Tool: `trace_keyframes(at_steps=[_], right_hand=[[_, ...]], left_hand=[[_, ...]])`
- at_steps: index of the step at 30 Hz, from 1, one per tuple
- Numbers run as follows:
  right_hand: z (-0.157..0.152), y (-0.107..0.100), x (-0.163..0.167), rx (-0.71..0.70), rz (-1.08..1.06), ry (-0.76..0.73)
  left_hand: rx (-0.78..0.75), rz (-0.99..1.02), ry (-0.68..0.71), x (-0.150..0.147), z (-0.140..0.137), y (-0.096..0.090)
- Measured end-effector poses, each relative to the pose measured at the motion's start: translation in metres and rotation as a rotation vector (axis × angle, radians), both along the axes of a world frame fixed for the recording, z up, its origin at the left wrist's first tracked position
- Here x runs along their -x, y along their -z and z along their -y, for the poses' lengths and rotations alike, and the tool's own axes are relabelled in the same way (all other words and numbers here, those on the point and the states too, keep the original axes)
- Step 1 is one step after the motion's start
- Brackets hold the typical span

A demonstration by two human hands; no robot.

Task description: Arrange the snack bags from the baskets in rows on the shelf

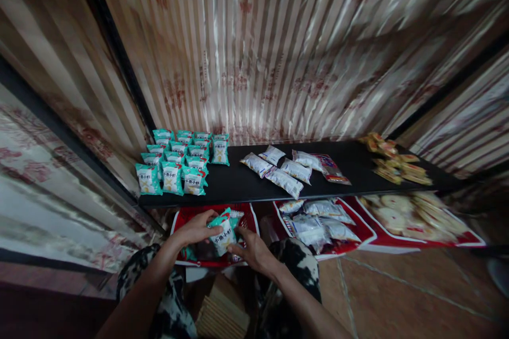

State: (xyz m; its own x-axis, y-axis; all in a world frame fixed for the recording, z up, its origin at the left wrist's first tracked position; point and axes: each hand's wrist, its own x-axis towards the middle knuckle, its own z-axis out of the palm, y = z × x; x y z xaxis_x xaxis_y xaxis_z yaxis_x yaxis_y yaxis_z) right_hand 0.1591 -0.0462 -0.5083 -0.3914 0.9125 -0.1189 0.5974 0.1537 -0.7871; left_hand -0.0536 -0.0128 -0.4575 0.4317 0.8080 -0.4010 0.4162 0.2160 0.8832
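Note:
Over the left red basket, my left hand and my right hand hold a small teal-and-white snack bag between them. The left thumb presses on its upper left side. My right fingers close around its right and lower edges. Behind it, more packets in the basket are partly hidden by the hands. Above, on the left end of the black shelf, matching teal snack bags stand upright in rows, printed fronts facing me.
White snack packets lie loosely mid-shelf beside a red-edged packet. Yellowish packets sit at the right end. Below are a red basket of white packets and another holding pale round packs. A cardboard piece lies between my knees.

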Motion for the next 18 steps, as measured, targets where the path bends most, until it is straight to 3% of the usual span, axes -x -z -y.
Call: trace_keyframes(at_steps=[4, 9, 13, 18], right_hand=[[-0.01, -0.015, -0.008, 0.082, -0.213, -0.029], [-0.025, -0.027, -0.01, 0.152, -0.434, 0.045], [-0.049, -0.024, -0.013, 0.15, -0.492, 0.201], [-0.096, -0.012, -0.011, 0.047, -0.484, 0.348]], left_hand=[[-0.096, -0.058, 0.147, -0.005, -0.016, -0.014], [-0.181, -0.026, 0.112, -0.009, -0.038, -0.022], [-0.224, 0.11, -0.094, -0.021, -0.051, -0.012], [-0.307, 0.2, -0.468, -0.052, -0.064, 0.012]])
